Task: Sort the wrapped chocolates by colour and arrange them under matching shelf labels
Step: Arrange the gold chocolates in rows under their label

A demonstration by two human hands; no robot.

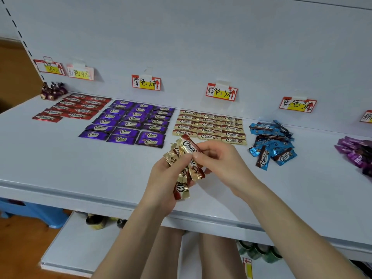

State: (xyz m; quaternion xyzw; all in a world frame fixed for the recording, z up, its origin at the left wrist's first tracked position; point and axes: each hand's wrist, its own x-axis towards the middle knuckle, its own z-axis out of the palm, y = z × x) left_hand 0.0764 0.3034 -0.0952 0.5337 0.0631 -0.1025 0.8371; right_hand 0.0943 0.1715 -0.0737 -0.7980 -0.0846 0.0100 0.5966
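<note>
Two hands: I hold both together above the middle of the shelf (pixel 80 168), nearer its front edge than its back wall.
Left hand (pixel 167 178): my fingers are curled round a fanned bundle of gold chocolates (pixel 182 174), thumb pressed on the wrappers.
Right hand (pixel 223 160): narrow pinch; thumb and fingertips grip the top gold chocolate (pixel 188 146) of the bundle, which is tilted with its "Choco" print facing up.
Gold block (pixel 209 126): three flat columns toward the back edge, under the brown label (pixel 221 92); its front row lies just beyond my hands.
Purple block (pixel 128 123): three columns just to the left of the gold block, under the purple label (pixel 146 83); the wrappers lie close together, slightly overlapping.
Red rows (pixel 70 108): two slanting columns near the back left corner, under the red label (pixel 80 73), just beside the purple block.
Blue heap (pixel 271 143): an unsorted pile to the right of the gold block, wrappers crossing at all angles, in front of the blue label (pixel 298 104).
Magenta heap (pixel 354 152): loose wrappers at the right edge of the shelf, partly cut off by the view.
Twist-wrapped sweets (pixel 52 90): a small cluster in the back left corner, below the leftmost label (pixel 50 67).
Labels: all hang on the back wall, well apart, with handwritten characters on red, white and yellow cards.
</note>
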